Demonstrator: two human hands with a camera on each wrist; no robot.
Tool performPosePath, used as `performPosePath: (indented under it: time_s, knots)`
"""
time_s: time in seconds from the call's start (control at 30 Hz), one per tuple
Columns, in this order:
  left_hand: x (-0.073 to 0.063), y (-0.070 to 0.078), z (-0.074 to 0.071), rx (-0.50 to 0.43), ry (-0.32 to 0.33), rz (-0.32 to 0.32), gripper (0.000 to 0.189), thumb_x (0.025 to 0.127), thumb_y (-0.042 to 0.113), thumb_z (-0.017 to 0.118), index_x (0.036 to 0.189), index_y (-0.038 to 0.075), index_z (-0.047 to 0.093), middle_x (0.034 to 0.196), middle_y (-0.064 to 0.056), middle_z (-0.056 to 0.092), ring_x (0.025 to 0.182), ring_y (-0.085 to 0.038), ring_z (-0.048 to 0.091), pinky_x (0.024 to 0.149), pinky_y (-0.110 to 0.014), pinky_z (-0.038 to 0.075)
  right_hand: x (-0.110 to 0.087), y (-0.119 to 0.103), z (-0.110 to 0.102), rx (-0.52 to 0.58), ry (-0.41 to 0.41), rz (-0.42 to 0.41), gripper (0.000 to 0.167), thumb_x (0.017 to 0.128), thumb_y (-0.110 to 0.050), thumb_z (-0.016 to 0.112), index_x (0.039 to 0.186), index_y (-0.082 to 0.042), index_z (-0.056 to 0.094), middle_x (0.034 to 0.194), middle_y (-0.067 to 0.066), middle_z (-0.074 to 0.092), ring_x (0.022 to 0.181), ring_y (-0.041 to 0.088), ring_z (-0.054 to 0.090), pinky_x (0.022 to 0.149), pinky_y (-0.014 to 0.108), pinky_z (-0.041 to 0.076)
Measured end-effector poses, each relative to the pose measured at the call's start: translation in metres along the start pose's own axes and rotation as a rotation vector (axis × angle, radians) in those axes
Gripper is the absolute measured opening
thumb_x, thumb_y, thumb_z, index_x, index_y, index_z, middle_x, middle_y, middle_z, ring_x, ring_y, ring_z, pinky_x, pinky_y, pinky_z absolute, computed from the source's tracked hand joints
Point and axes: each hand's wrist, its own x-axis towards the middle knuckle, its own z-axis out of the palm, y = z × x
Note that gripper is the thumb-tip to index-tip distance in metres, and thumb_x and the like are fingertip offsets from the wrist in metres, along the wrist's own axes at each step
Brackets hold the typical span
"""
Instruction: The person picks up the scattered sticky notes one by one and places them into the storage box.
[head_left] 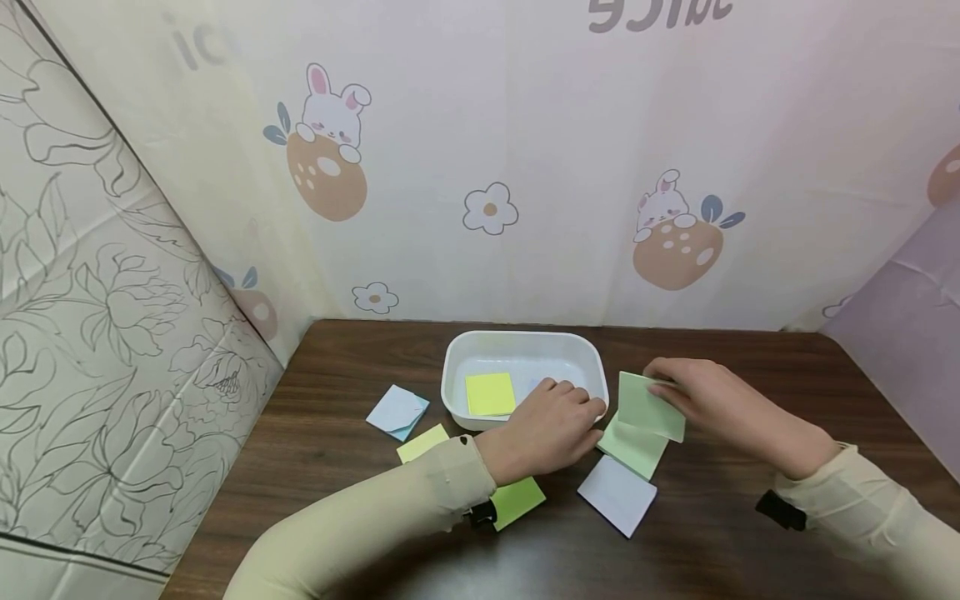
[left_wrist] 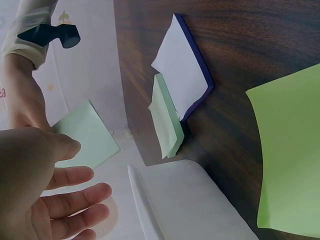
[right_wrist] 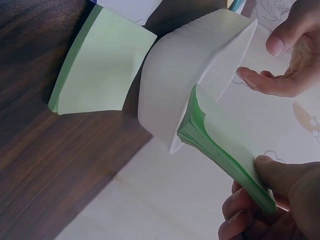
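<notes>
My right hand (head_left: 720, 408) pinches a pale green sticky-note pad (right_wrist: 227, 142) between thumb and fingers, raised just right of the white plastic tray (head_left: 525, 336). Over the tray's front right rim is my left hand (head_left: 543, 429); its fingers are loosely bent and hold nothing, with a gap to the thumb in the right wrist view. Under the held pad, another pale green pad (head_left: 637, 452) lies on the table. A white-topped pad with a dark blue edge (left_wrist: 185, 70) lies in front of it. Inside the tray sits a yellow pad (head_left: 491, 394).
Left of the tray lies a light blue pad (head_left: 397, 411) with a lifted top sheet. A pale yellow pad (head_left: 422, 442) and a lime green pad (head_left: 519, 503) are partly covered by my left arm. A patterned curtain (head_left: 487, 275) borders the dark wooden table's (head_left: 315, 500) back edge.
</notes>
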Motion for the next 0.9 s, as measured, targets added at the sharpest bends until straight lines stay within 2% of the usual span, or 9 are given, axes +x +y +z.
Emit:
performPosePath:
  time_s: [0.57, 0.9]
  knots:
    - [-0.0037, -0.0049, 0.002, -0.009, -0.02, -0.015, 0.023, 0.1, 0.043, 0.058, 0.108, 0.024, 0.067, 0.096, 0.009, 0.07, 0.092, -0.012, 0.067, 0.076, -0.028, 0.047, 0.0025, -0.0052, -0.0002, -0.009, 0.024, -0.039, 0.011, 0.093, -0.008, 0.071, 0.104, -0.01, 0.071, 0.091, -0.005, 0.072, 0.074, 0.002, 0.057, 0.062, 0.027, 0.048]
    - [-0.0042, -0.0075, 0.0017, -0.008, -0.01, -0.01, 0.022, 0.1, 0.042, 0.059, 0.107, 0.023, 0.067, 0.094, 0.009, 0.07, 0.089, -0.012, 0.066, 0.074, -0.027, 0.046, 0.0044, -0.0073, -0.0002, 0.009, 0.015, -0.041, 0.01, 0.094, -0.01, 0.07, 0.104, -0.012, 0.071, 0.092, -0.006, 0.071, 0.075, 0.001, 0.057, 0.063, 0.027, 0.048]
